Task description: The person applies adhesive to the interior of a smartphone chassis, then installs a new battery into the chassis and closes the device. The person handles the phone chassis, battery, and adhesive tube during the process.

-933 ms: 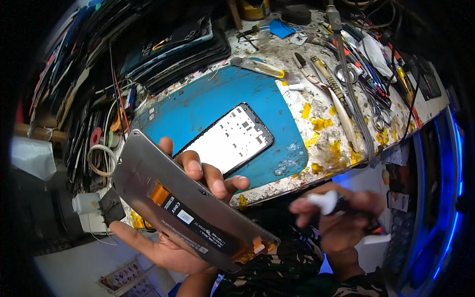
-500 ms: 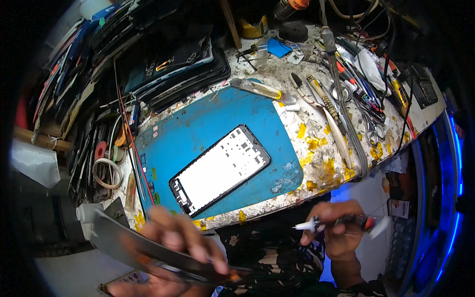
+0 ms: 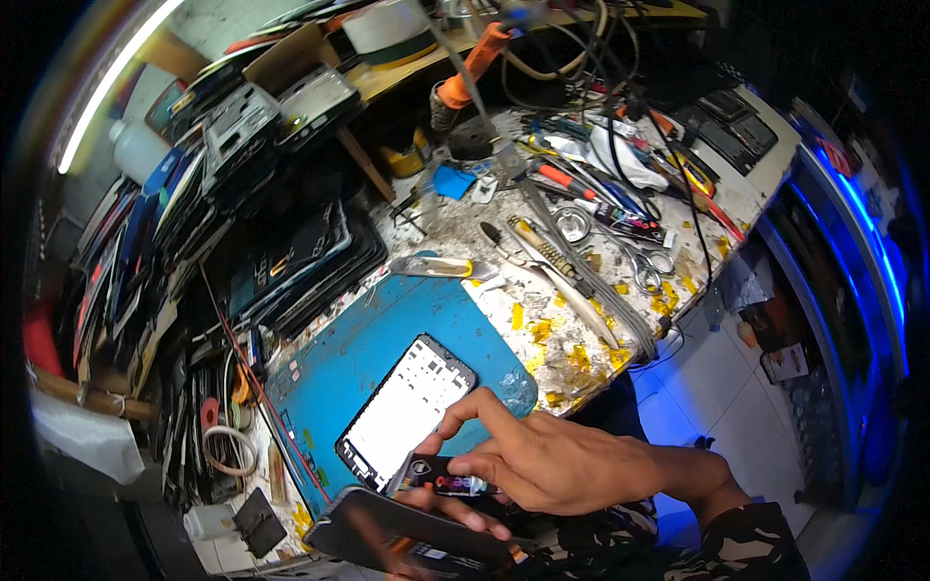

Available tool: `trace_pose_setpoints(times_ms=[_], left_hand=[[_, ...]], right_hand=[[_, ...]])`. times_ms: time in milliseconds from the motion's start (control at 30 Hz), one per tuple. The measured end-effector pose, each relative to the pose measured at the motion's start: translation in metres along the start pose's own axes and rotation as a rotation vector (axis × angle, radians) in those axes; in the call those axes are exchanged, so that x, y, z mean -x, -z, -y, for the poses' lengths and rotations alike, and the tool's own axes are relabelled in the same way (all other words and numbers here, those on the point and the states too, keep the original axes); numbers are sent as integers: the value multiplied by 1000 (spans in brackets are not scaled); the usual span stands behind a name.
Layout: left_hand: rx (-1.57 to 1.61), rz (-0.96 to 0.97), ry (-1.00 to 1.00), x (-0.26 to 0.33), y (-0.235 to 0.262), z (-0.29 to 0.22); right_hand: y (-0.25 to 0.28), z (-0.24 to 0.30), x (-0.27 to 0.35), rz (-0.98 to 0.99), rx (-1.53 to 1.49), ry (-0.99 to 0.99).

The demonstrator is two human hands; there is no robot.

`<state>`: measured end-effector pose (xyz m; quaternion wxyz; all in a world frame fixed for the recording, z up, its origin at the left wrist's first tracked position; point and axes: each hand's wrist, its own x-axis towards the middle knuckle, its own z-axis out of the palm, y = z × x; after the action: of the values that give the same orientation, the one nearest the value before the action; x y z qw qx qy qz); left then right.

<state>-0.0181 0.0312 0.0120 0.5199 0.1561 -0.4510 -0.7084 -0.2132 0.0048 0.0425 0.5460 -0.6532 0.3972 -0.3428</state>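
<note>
My left hand (image 3: 467,516) grips a dark phone screen panel (image 3: 363,531) low in the view, with fingertips over its upper edge; the rest of that hand is mostly hidden. Just above it, my right hand (image 3: 552,465) pinches a small black glue tube (image 3: 448,478) between thumb and fingers. The tube's narrow end points down and left, close to the panel's edge; I cannot tell whether it touches. Beyond both hands lies a phone frame (image 3: 407,407), white inside with a black rim, flat on the blue work mat (image 3: 334,353).
A utility knife (image 3: 441,265) lies at the mat's far edge. To its right are tweezers, a brush (image 3: 504,242), grey cable and scissors (image 3: 647,266). Stacked phone parts (image 3: 310,261) crowd the left. An orange-handled tool (image 3: 475,66) hangs above the bench.
My right hand has come left and inward, bringing the glue tube over the panel. The panel has shifted right and lower. The view has tilted, showing more of the shelf.
</note>
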Motion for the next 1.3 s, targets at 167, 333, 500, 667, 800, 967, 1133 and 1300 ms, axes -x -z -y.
trace_pose_setpoints(times_ms=[167, 333, 500, 667, 800, 967, 1133, 1300], left_hand=[[-40, -133, -223, -7, 3, 0], [34, -327, -454, -17, -8, 8], [30, -246, -487, -23, -5, 9], [158, -178, -471, -33, 8, 2], [251, -182, -482, -40, 8, -6], [374, -180, -515, -47, 7, -23], [471, -158, -528, -50, -2, -22], [573, -173, -540, -55, -11, -19]], right_hand=[[-4, -13, 11, -168, -109, 91], [-16, -27, 11, -644, 349, 440], [-13, -24, 11, -521, 73, 258], [5, -26, 3, -37, -989, -141], [24, -21, -8, -52, -1040, -249], [54, -31, -35, -712, 1051, 207], [64, -46, -46, -518, 1255, 52], [63, -14, -27, -643, 455, 343]])
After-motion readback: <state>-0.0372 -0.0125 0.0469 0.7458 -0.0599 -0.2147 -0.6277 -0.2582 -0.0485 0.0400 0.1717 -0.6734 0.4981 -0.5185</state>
